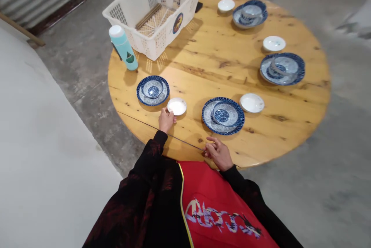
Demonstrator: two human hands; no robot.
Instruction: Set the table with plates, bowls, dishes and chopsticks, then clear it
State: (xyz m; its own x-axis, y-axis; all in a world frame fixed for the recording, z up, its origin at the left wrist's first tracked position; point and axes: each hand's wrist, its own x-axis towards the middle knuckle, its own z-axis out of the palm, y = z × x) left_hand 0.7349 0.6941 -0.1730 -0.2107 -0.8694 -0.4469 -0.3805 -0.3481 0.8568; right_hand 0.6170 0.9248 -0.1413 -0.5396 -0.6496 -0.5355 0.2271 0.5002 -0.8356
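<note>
A concrete floor (292,205) spreads under everything, and on it stands a round wooden counter (220,66) with the person at its near edge, a red embroidered apron (223,211) hanging down their front. At the far side of the fingers, a white plastic basket (150,43) sits half over the counter's rim, apparently pushed to the edge to leave the wood free. Four blue-and-white plates are spaced around the counter, each with a matching bowl resting on it, which looks like deliberate setting out rather than chance. The nearest plate (223,115) lies just ahead of the right hand (218,153), and another (152,90) lies just beyond the left hand (166,120). A teal bottle (123,47) stands farther out past the left fingers (169,112), beside the basket. Small white dishes sit near the plates, and one small white dish (176,106) lies right at those left fingers, which are curled against its rim, though I cannot tell whether they truly grip it. The right fingers (211,148) rest half-curled on the wood, open and holding nothing, perhaps simply steadying the person at the edge.
</note>
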